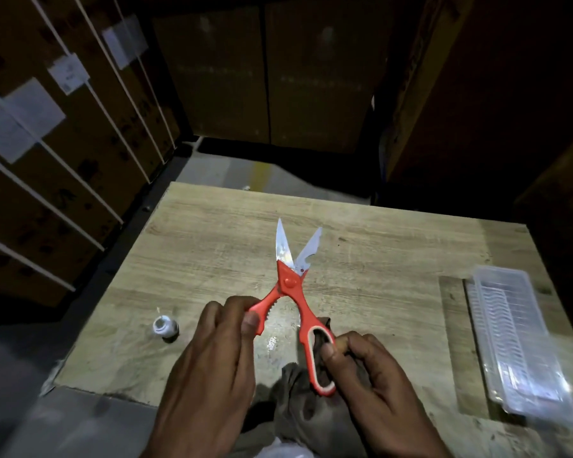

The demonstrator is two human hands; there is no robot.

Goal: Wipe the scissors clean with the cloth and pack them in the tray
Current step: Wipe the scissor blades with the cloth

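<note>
Head view, looking steeply down, close over wooden table (361, 233)

Scissors (293, 285) are showing bright orange-red handles with a white lining inside the loop, and shiny silver blades with darker smudgy patches. The cloth (308, 404) is looking a dull grey-brown. Table (377, 246) is sporting pale beige wood grain with streaks. Tray (520, 348) is looking clear and ribbed. The little bottle (166, 328) is showing white over dark.
</note>
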